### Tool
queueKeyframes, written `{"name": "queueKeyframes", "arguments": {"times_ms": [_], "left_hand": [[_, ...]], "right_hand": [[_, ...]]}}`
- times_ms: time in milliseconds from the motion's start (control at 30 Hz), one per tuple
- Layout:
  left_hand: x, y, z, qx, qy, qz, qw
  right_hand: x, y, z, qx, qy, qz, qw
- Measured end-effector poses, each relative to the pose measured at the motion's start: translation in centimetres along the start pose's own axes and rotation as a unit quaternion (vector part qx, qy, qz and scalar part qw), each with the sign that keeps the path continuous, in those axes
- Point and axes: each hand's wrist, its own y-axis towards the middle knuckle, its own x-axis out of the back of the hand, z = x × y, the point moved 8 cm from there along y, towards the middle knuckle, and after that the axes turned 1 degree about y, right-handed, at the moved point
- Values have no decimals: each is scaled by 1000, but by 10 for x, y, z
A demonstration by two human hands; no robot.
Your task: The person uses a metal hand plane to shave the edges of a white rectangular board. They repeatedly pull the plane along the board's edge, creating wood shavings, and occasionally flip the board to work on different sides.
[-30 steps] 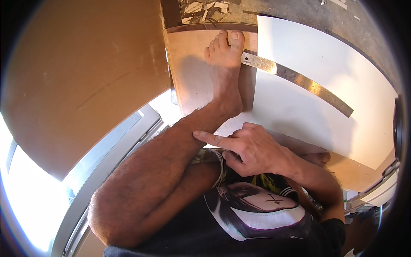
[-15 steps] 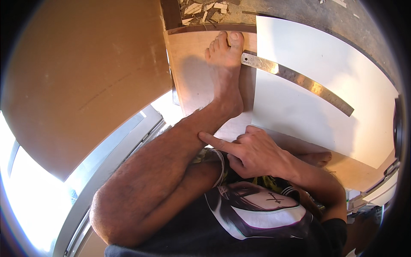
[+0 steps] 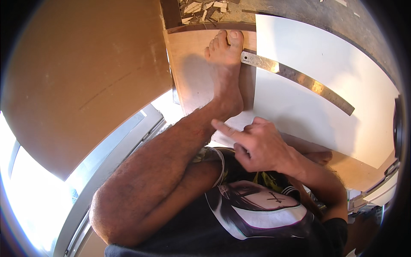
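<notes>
My right hand [image 3: 262,144] reaches in from the right with its index finger stretched out and the other fingers curled. It holds nothing. The index fingertip is beside my bent left leg [image 3: 158,158], just below the ankle, close to a small reddish spot on the shin. Beyond the hand, a steel ruler [image 3: 297,79] lies slantwise across a white sheet [image 3: 325,53], its holed end next to my bare left foot [image 3: 227,53]. That foot rests on a light wooden board [image 3: 184,51]. My left hand is out of view.
A large brown panel [image 3: 85,73] stands along the left side, with a bright gap below it. Broken scraps [image 3: 205,12] lie in a heap at the far edge on a rough floor [image 3: 295,8]. My other foot [image 3: 322,157] shows at the right.
My right hand has lifted its index fingertip off the shin and moved a little to the right and farther away. The ruler and white sheet stay where they were.
</notes>
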Motion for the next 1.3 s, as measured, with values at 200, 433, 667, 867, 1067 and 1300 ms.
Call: {"name": "queueKeyframes", "arguments": {"times_ms": [200,433,667,867,1067,1300], "left_hand": [[-32,16,54,128,-6,-17,992],[9,2,-7,187,-193,3,963],[10,-5,-9,176,-207,-15,962],[9,-32,-21,-23,-15,112,993],[-51,-35,-10,-77,36,310,947],[-51,22,-70,-145,15,253,957]], "right_hand": [[-13,-6,-39,-164,738,18,654],[20,-24,35,-11,788,149,597],[65,-22,61,47,539,149,827],[125,-35,-30,-120,-236,-209,941],[154,-87,-72,-192,-536,-152,808],[163,-115,-54,-116,-577,-267,763]]}}
